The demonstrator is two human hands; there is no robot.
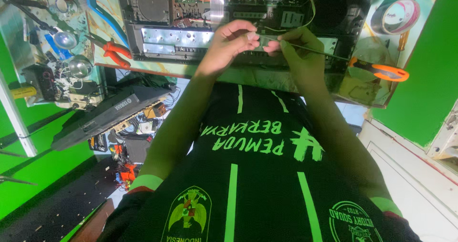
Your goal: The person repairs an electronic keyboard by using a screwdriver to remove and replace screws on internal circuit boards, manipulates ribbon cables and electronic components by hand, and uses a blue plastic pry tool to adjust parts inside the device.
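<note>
Head view: at top centre of the frame, the left hand (pixel 229 44) and right hand (pixel 298 49) pinch a small grey part (pixel 261 39) between them, grips clamped on it, over an opened electronic chassis (pixel 167 27) on the tabletop (pixel 362 87). An orange-handled screwdriver (pixel 377 70) lies at right; red pliers (pixel 114 51) at left.

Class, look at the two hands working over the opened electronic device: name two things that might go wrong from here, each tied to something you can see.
1. The right hand holds a screwdriver while also pinching a small part with the left hand; the shaft might slip onto the exposed circuit board.
2. The loose wires beside the fingers may well snag.
</note>
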